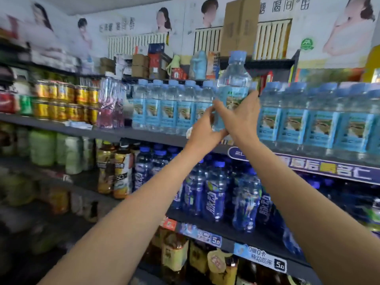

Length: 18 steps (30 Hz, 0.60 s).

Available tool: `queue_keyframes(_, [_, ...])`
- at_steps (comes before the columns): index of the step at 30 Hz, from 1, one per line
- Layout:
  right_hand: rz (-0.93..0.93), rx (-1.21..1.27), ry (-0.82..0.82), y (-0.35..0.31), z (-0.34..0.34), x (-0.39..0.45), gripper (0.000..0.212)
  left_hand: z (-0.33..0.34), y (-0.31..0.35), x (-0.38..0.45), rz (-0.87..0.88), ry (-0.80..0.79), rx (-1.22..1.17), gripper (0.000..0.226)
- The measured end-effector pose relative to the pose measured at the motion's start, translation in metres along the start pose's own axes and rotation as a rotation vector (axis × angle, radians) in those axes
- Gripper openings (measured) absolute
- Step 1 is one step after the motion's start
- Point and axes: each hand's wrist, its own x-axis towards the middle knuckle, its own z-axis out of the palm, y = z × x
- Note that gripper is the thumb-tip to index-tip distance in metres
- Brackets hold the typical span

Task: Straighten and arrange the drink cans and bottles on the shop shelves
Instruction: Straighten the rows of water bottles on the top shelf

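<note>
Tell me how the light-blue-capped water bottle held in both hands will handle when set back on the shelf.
The water bottle looks full, so probably heavy for its size. Thin clear plastic may flex where the right hand and left hand grip it. Tall and narrow, it could tip against its neighbours if set down crooked.

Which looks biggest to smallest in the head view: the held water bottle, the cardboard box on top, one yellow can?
1. Cardboard box, though it stands farther back, so its true size is unsure.
2. Water bottle, held up by the left hand and right hand.
3. Yellow can, clearly smallest.
</note>
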Motion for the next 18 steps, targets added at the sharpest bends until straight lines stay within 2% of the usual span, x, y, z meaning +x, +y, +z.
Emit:
queue_keyframes(3, [-0.01, 0.028, -0.039, -0.039, 0.07, -0.008, 0.092, -0.074, -0.032, 0.009, -0.008, -0.004, 0.037, 0.059])
queue_keyframes(7, [-0.024, 0.061, -0.061, -0.09, 0.166, -0.014, 0.086, -0.172, -0.075, 0.028, 0.006, -0.005, 0.093, 0.061])
queue_keyframes(12, [-0.039, 0.145, -0.313, -0.13, 0.254, -0.005, 0.065, -0.275, -0.132, 0.055, -0.071, -0.006, -0.004, 0.054])
queue_keyframes(15, [-0.071, -0.021, -0.474, -0.135, 0.281, 0.005, 0.052, -0.314, -0.17, 0.074, -0.146, -0.102, -0.011, 0.053])
queue_keyframes(18, [-0.101, -0.131, -0.468, -0.13, 0.304, 0.016, 0.058, -0.325, -0.198, 0.093, -0.209, -0.151, -0.037, 0.053])
